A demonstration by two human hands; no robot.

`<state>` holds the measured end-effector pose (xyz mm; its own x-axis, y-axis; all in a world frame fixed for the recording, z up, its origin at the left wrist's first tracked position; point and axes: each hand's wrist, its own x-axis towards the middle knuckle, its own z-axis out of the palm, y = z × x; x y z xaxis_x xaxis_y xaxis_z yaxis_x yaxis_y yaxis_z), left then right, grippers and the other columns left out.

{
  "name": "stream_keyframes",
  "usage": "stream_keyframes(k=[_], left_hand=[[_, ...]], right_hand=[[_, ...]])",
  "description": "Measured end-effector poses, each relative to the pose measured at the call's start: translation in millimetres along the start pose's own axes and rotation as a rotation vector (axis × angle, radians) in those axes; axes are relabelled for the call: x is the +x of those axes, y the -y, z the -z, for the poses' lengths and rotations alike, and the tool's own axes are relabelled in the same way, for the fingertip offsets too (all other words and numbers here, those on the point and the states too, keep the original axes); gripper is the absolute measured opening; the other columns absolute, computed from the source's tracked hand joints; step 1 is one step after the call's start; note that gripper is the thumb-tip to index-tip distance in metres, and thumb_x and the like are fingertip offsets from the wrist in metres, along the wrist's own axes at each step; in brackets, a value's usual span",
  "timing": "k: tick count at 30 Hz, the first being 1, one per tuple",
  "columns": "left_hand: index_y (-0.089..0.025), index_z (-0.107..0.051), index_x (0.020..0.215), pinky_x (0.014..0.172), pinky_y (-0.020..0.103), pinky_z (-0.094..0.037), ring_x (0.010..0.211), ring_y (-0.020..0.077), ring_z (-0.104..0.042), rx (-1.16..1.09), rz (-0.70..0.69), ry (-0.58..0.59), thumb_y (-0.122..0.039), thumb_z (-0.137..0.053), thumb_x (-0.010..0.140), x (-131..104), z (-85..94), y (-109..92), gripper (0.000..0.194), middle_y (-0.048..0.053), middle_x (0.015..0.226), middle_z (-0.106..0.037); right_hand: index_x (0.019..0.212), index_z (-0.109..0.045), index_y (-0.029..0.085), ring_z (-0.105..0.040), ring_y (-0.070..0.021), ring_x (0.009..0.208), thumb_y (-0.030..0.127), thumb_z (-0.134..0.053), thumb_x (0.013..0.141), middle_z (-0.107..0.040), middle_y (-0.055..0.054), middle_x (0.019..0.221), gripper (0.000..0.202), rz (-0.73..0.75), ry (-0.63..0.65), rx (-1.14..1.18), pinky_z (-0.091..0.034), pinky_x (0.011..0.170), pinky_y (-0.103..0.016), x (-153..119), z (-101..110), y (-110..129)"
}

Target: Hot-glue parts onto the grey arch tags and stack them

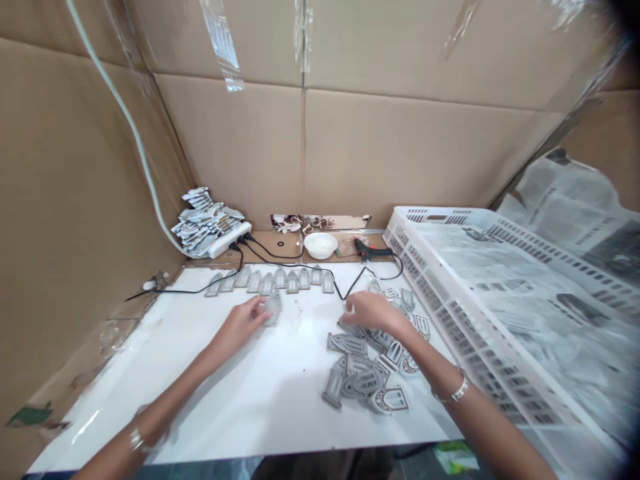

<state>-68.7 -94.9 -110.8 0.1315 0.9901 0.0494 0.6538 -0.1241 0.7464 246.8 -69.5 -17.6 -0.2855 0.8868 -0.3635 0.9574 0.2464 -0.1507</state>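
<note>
My left hand [249,317] pinches a grey arched, window-shaped flat piece [273,309] just above the white tabletop, a little blurred. Behind it, a row of similar grey arched pieces [293,282] lies along the back of the white surface. My right hand [369,311] is over the back of a loose pile of grey arched pieces [350,345], fingers curled together and pointing down. What those fingers hold, if anything, is hidden. Among the pile are white pieces with brown patterned edges [390,400].
At the back stand a white bowl [321,246], a glue gun [373,251] with a black cord, and a power strip [229,241] beside stacked pieces [205,223]. A white perforated crate [430,300] borders the right side. Cardboard walls [350,147] enclose the table.
</note>
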Motion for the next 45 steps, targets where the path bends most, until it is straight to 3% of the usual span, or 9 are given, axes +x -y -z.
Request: stream_keyframes(k=[5, 10, 14, 17, 22, 28, 34, 39, 45], left_hand=[[-0.017, -0.067, 0.105, 0.064, 0.028, -0.044, 0.066, 0.0218, -0.063, 0.149, 0.256, -0.113, -0.062, -0.055, 0.076, -32.2, 60.8, 57.9, 0.055, 0.000, 0.066, -0.066], [-0.019, -0.069, 0.103, 0.068, 0.028, -0.046, 0.076, 0.0241, -0.067, 0.270, 0.354, -0.142, -0.060, -0.051, 0.077, -43.1, 87.6, 63.9, 0.053, 0.004, 0.077, -0.072], [-0.018, -0.066, 0.114, 0.079, 0.034, -0.050, 0.088, 0.0275, -0.067, 0.366, 0.326, -0.197, -0.061, -0.047, 0.083, -50.8, 80.9, 53.5, 0.057, 0.010, 0.098, -0.070], [-0.022, -0.065, 0.116, 0.085, 0.037, -0.051, 0.095, 0.0272, -0.066, 0.343, 0.201, -0.158, -0.059, -0.049, 0.086, -59.1, 72.2, 52.9, 0.050, 0.010, 0.111, -0.064], [-0.023, -0.068, 0.112, 0.089, 0.039, -0.051, 0.095, 0.0266, -0.064, 0.283, 0.142, -0.136, -0.056, -0.051, 0.088, -64.7, 71.4, 63.1, 0.044, 0.009, 0.105, -0.061], [-0.021, -0.071, 0.110, 0.091, 0.041, -0.052, 0.092, 0.0272, -0.065, 0.275, 0.134, -0.203, -0.058, -0.054, 0.085, -57.7, 77.4, 72.2, 0.049, 0.009, 0.101, -0.062], [-0.020, -0.071, 0.110, 0.092, 0.041, -0.051, 0.089, 0.0260, -0.065, 0.275, 0.102, -0.230, -0.058, -0.055, 0.086, -51.1, 76.7, 81.5, 0.048, 0.008, 0.099, -0.061], [-0.020, -0.070, 0.111, 0.091, 0.041, -0.051, 0.090, 0.0264, -0.064, 0.270, 0.085, -0.206, -0.059, -0.056, 0.085, -47.5, 79.3, 86.7, 0.049, 0.008, 0.098, -0.060], [-0.020, -0.069, 0.112, 0.088, 0.038, -0.051, 0.088, 0.0249, -0.063, 0.277, 0.070, -0.201, -0.057, -0.054, 0.088, -49.8, 80.1, 88.7, 0.047, 0.007, 0.099, -0.059]], right_hand=[[0.103, -0.077, 0.008, -0.067, -0.0325, 0.107, 0.024, -0.059, 0.082, -0.073, -0.022, 0.109, 0.032, 0.038, -0.041, -0.226, -0.047, 0.080, -0.034, -1.3, -20.5, 22.1], [0.101, -0.077, 0.008, -0.071, -0.0299, 0.100, 0.015, -0.054, 0.084, -0.075, -0.021, 0.100, 0.029, 0.174, -0.084, -0.303, -0.046, 0.090, -0.037, 8.0, -22.7, 44.7], [0.104, -0.075, 0.012, -0.069, -0.0295, 0.104, 0.015, -0.053, 0.085, -0.074, -0.018, 0.105, 0.029, 0.308, -0.063, -0.289, -0.049, 0.084, -0.035, 12.8, -24.3, 66.5], [0.116, -0.070, 0.010, -0.068, -0.0319, 0.106, 0.019, -0.053, 0.087, -0.070, -0.021, 0.113, 0.034, 0.232, -0.059, -0.250, -0.052, 0.078, -0.036, 11.0, -25.5, 77.4], [0.117, -0.067, 0.008, -0.070, -0.0285, 0.097, 0.012, -0.051, 0.089, -0.070, -0.019, 0.108, 0.033, 0.192, 0.046, -0.220, -0.052, 0.077, -0.034, 5.9, -28.7, 82.0], [0.110, -0.064, 0.012, -0.064, -0.0257, 0.101, 0.001, -0.044, 0.089, -0.063, -0.016, 0.113, 0.031, 0.537, -0.103, -0.253, -0.054, 0.073, -0.033, 27.4, -58.6, 101.3], [0.110, -0.063, 0.015, -0.059, -0.0238, 0.106, 0.003, -0.048, 0.089, -0.061, -0.013, 0.119, 0.028, 0.857, -0.225, -0.276, -0.053, 0.083, -0.034, 49.3, -77.6, 159.1], [0.113, -0.064, 0.012, -0.057, -0.0265, 0.111, 0.007, -0.044, 0.092, -0.060, -0.014, 0.123, 0.030, 0.824, -0.233, -0.175, -0.052, 0.087, -0.037, 64.6, -75.6, 199.0], [0.119, -0.063, 0.010, -0.055, -0.0275, 0.121, 0.008, -0.045, 0.090, -0.060, -0.018, 0.128, 0.035, 0.746, -0.196, 0.123, -0.050, 0.095, -0.037, 90.7, -76.3, 215.9]])
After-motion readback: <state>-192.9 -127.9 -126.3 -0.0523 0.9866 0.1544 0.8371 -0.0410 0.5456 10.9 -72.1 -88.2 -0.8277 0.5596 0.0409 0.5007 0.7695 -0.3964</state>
